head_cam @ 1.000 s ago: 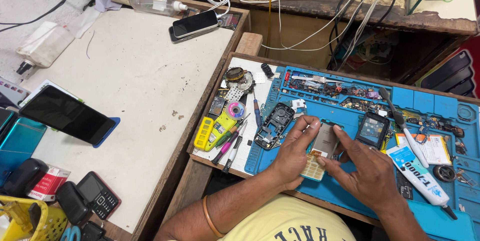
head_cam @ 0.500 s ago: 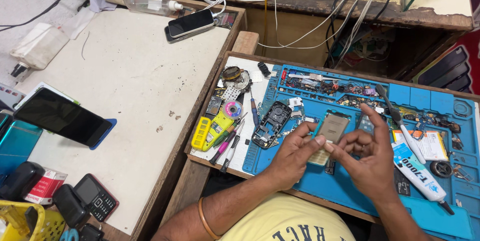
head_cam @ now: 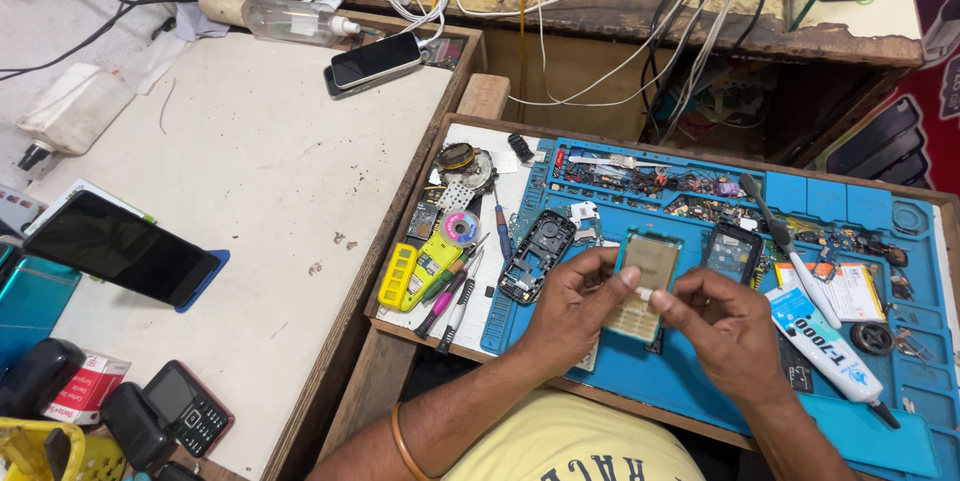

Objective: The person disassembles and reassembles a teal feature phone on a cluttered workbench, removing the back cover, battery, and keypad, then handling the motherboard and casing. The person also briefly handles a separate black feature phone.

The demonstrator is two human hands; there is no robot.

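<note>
Yellow cloth of the person's shirt (head_cam: 570, 446) fills the near edge, and just beyond it both hands have come up off the blue silicone repair mat (head_cam: 700, 381). A second ago they pressed flat on it; now they hold the small keypad phone body with its gold-coloured plate (head_cam: 645, 286) raised and tilted toward the camera. The left hand (head_cam: 570, 311) pinches its left edge between thumb and fingers, while the right hand (head_cam: 735, 326) nips the lower right edge with narrow fingertips. So the part is lifted for close handling, no longer resting on the mat.

Beside it lie a black phone frame (head_cam: 537, 256) and a white glue tube (head_cam: 825, 351). Farther left, on the pale worktop (head_cam: 230, 161), rests a dark smartphone (head_cam: 375, 59).
</note>
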